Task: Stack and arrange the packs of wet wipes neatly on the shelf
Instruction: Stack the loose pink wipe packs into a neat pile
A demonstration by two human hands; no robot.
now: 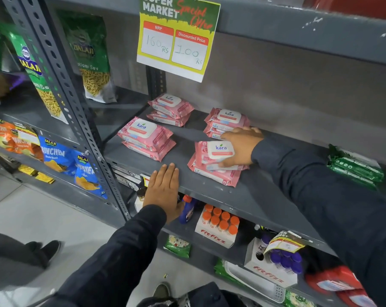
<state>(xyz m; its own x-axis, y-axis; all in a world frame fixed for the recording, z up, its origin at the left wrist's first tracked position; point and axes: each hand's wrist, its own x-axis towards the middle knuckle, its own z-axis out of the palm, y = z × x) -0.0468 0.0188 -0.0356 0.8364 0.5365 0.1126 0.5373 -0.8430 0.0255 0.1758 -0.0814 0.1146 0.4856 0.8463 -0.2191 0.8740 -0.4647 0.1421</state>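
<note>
Pink plastic packs of wet wipes with white flip lids sit in four short stacks on a grey metal shelf (243,191): back-left stack (170,109), front-left stack (146,138), back-right stack (226,121) and front-right stack (214,162). The right hand (240,145), dark-sleeved, lies over the front-right stack, its grip closed around the top pack's lid end. The left hand (164,191) rests flat and open-fingered on the shelf's front edge. A green-and-yellow price sign (176,36) hangs above.
</note>
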